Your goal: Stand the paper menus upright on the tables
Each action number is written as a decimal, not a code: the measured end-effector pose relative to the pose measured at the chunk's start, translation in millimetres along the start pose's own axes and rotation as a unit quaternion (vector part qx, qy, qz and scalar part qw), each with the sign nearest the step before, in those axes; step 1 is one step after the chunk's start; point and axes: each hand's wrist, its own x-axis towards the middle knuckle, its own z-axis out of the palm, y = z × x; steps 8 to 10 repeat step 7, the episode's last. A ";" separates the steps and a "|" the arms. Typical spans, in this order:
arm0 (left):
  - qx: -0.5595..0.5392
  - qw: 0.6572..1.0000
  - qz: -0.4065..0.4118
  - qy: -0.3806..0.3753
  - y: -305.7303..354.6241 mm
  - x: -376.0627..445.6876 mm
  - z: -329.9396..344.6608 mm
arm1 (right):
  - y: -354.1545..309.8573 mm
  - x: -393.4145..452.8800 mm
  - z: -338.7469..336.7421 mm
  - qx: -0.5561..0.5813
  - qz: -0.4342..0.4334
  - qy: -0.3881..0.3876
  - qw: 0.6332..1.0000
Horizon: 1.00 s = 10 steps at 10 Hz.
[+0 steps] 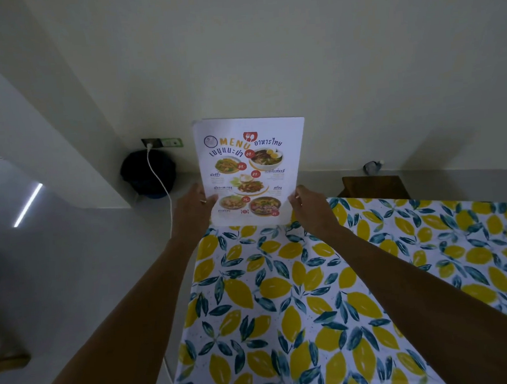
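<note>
A white paper menu printed with food photos and the word MENU stands upright at the far left corner of a table covered in a lemon-print cloth. Its lower edge rests on the cloth near the table's far edge. My left hand pinches the menu's lower left side, thumb on the front. My right hand pinches its lower right side. Both arms reach forward over the table.
A dark round bin sits on the floor by the wall, under a socket with a white cable hanging down. A wooden chair stands beyond the table's far edge. A small grey object lies by the wall.
</note>
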 end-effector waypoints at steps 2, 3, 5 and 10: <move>0.004 1.000 -0.018 -0.009 3.4 0.8 -3.8 | -2.3 -2.5 -2.6 0.004 0.009 -0.005 1.000; 0.003 0.999 -0.028 -0.026 8.5 2.9 -7.0 | -2.4 -5.1 -1.8 0.015 0.016 0.003 1.000; 0.022 0.999 -0.031 -0.035 13.5 1.7 -9.5 | 0.9 -6.0 -1.9 0.006 0.015 -0.006 1.000; 0.042 0.999 -0.018 -0.012 25.4 -8.2 -12.7 | 0.6 -11.1 -5.4 0.009 0.033 -0.005 0.999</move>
